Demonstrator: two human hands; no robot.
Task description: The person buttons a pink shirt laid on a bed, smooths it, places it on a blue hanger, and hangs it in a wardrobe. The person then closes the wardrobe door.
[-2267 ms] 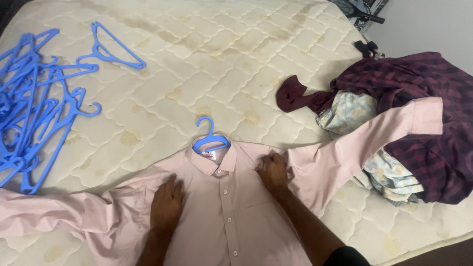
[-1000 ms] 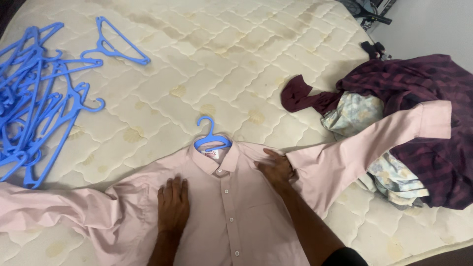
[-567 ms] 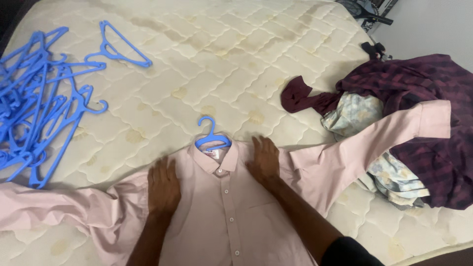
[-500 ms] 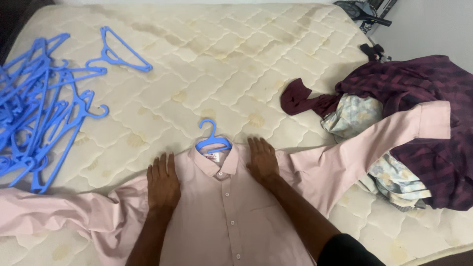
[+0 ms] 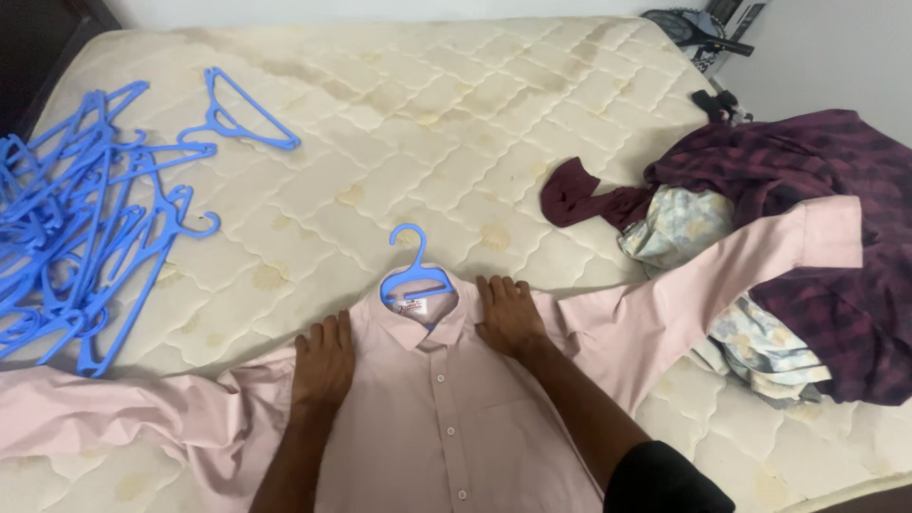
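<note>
Both hands have slid up the pink shirt (image 5: 446,418) since a couple of seconds ago. They pressed lower on the chest and at the sleeve seam then; now they lie on the two shoulders, either side of the collar. The left hand (image 5: 323,366) rests flat, fingers together and stretched forward, gripping nothing. The right hand (image 5: 508,313) is also flat and spread, palm down on the cloth, nothing closed in it.

The shirt lies buttoned and face up at the near edge of the bed (image 5: 456,114), with a blue hanger (image 5: 414,275) inside it; the hook pokes out above the collar, and a little more of the hanger's neck shows than before. By the look of it, the shoulders are being smoothed over the hanger.

The right sleeve reaches out over the pile of clothes (image 5: 798,247) at the bed's right edge. A heap of blue hangers (image 5: 85,228) sits near the left edge.
</note>
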